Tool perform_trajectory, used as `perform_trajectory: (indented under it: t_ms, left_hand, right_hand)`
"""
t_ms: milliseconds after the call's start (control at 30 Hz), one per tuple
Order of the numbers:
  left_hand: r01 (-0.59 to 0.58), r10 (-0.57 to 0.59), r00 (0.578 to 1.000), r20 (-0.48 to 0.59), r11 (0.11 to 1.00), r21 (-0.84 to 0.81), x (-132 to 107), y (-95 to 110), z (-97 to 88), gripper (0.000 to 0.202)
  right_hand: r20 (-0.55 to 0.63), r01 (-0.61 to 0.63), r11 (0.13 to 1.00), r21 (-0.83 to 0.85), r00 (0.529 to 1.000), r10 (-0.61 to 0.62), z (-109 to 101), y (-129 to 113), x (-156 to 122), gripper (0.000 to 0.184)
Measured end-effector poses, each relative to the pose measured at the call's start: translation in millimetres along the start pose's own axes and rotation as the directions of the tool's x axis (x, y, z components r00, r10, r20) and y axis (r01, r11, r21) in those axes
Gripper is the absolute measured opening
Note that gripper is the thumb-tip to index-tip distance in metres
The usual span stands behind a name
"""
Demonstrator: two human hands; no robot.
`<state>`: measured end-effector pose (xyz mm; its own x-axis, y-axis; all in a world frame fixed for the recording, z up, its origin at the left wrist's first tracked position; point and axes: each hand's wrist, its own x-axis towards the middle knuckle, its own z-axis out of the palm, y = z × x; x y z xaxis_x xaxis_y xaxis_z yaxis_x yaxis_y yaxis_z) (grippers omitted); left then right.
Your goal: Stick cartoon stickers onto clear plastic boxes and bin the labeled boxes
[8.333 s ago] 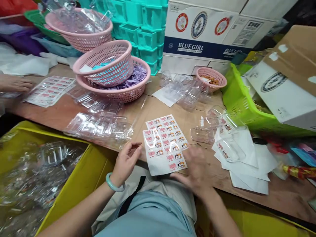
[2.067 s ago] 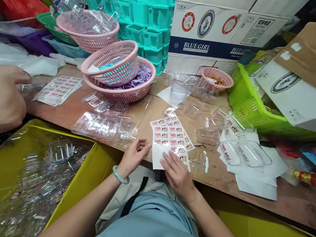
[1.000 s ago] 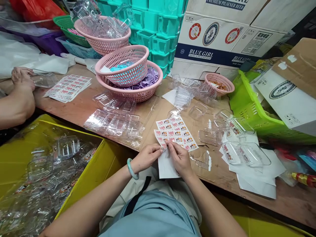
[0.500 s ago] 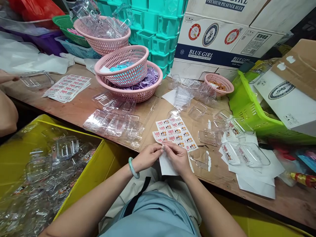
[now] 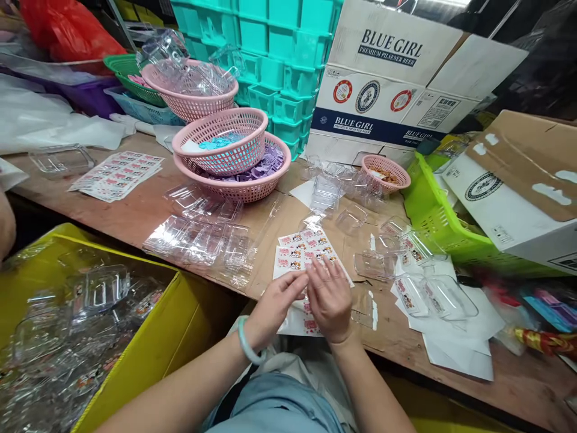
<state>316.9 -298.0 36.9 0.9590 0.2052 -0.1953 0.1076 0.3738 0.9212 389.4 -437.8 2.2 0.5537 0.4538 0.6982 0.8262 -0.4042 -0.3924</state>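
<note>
A white sheet of cat stickers (image 5: 293,325) lies printed side up at the table edge, partly hidden under my hands. My right hand (image 5: 331,304) is over it, palm down, with fingers stretched out and slightly apart. From the left, my left hand (image 5: 274,307), with a pale green bangle on its wrist, brings its thumb and fingers together beside the right fingertips; whatever they pinch is hidden. More cat sticker sheets (image 5: 327,237) lie just beyond the hands. To the right, clear plastic boxes (image 5: 451,294) rest on white papers, and one bears a cat sticker.
Flat clear cases (image 5: 198,237) lie left of the hands. Pink baskets (image 5: 232,189) stand behind them. A yellow bin (image 5: 157,325) full of clear cases is at lower left. A lime basket (image 5: 437,204) and beer carton (image 5: 360,120) border the back. Another person's arm (image 5: 5,225) shows far left.
The sheet at my hands showed its white back and now shows print. My right fingers went from pinching its edge to stretched out flat. The view has shifted slightly.
</note>
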Motion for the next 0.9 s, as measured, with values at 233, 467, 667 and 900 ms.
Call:
perform_trajectory:
  t_ms: [233,467,667,900]
  left_hand:
    - [0.056,-0.065,0.996,-0.054,0.985,-0.160,41,-14,7.3,0.031]
    - [-0.383,0.545,0.839,0.009,0.577,0.721,128,10,18.6,0.049]
    - [-0.279,0.463,0.884,-0.058,0.624,0.730,164,8,8.3,0.052]
    - [0.022,-0.020,0.998,0.054,0.999,-0.027,71,-4,3.9,0.071]
  right_hand:
    - [0.112,-0.631,0.533,0.564,0.697,0.708,5,10,1,0.053]
    - [0.058,-0.469,0.130,0.873,0.364,0.930,-7,54,33,0.034]
    - [0.024,-0.547,0.285,0.787,0.489,0.872,15,44,36,0.081]
    - [-0.072,-0.477,0.781,0.404,0.834,0.546,23,35,37,0.076]
